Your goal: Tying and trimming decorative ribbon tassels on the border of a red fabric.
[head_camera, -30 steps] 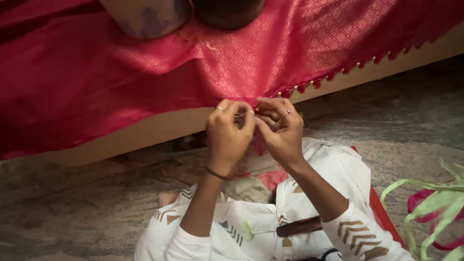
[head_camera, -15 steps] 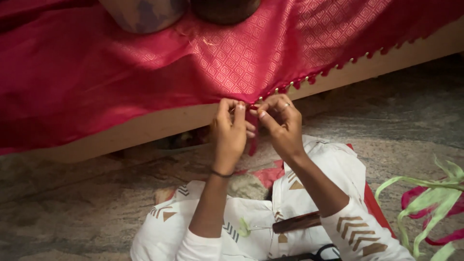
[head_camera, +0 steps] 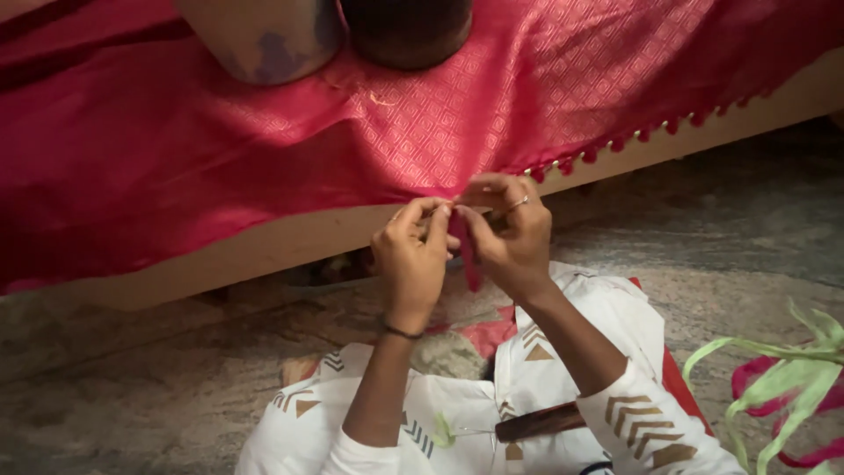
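Observation:
A pink-red silk cloth point(head_camera: 264, 141) with a woven diamond pattern lies over a low wooden ledge point(head_camera: 264, 242), its hem trimmed with small red tassels and gold beads point(head_camera: 615, 145). My left hand point(head_camera: 411, 255) and my right hand point(head_camera: 510, 233) meet at the hem in the middle of the view. Both pinch a bunch of red threads point(head_camera: 466, 251) that hangs down between the fingers from the cloth's edge. My right hand wears a ring, my left wrist a thin dark band.
Two pots point(head_camera: 264, 35) point(head_camera: 406, 31) stand on the cloth at the top. My lap in white patterned clothing point(head_camera: 457, 405) holds a dark wooden handle point(head_camera: 536, 422). Green and pink strips point(head_camera: 791, 369) lie on the stone floor at right.
Both hands have dropped slightly from the hem and drawn the red threads down, which now hang longer between the fingers. The view has shifted a little.

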